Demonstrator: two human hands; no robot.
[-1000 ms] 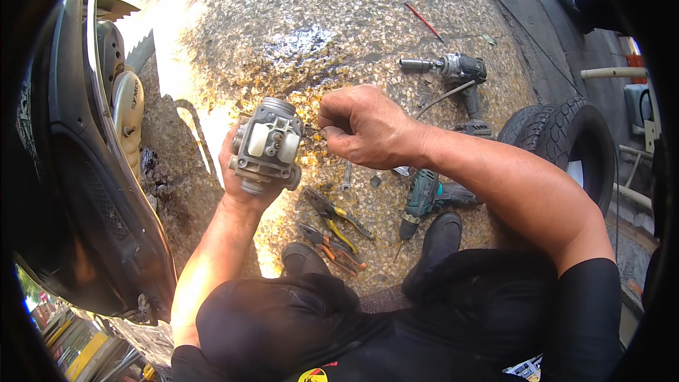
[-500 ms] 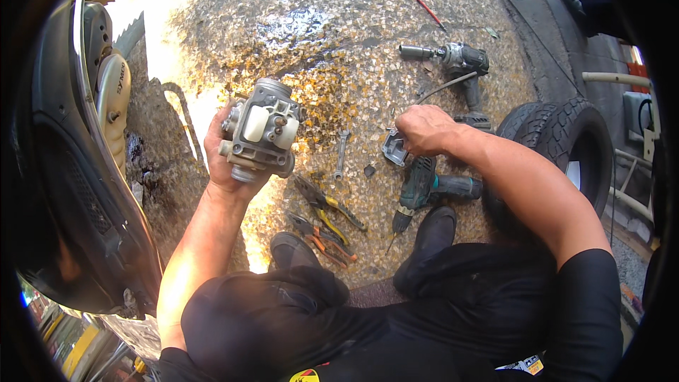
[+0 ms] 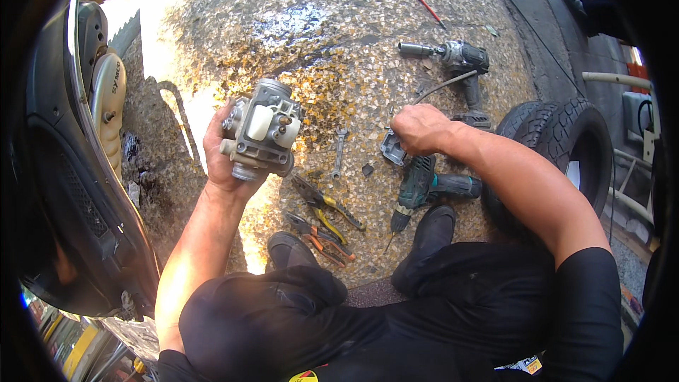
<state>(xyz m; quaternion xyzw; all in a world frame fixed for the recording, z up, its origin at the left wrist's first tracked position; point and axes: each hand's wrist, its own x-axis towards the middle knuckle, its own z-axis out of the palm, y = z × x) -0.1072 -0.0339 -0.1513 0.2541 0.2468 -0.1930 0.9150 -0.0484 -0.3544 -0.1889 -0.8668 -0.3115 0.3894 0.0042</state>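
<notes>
Carburetor [image 3: 263,131] held in left hand [image 3: 222,159], right hand [image 3: 423,130] curled, moved from beside carburetor to grey metal cover [image 3: 391,148], grip unclear

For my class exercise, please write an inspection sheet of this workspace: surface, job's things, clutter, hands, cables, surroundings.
Surface: speckled ground, with a wet patch.
Job's things: metal part with white blocks; small metal cover.
Clutter: wrench, yellow-handled pliers, orange-handled pliers, teal drill, impact wrench, red rod.
Hands: left hand holds the metal part; right hand at the cover, grip unclear.
Cables: thin dark line upper right, possibly a cable.
Surroundings: dark vehicle panel left, tyres right.
</notes>
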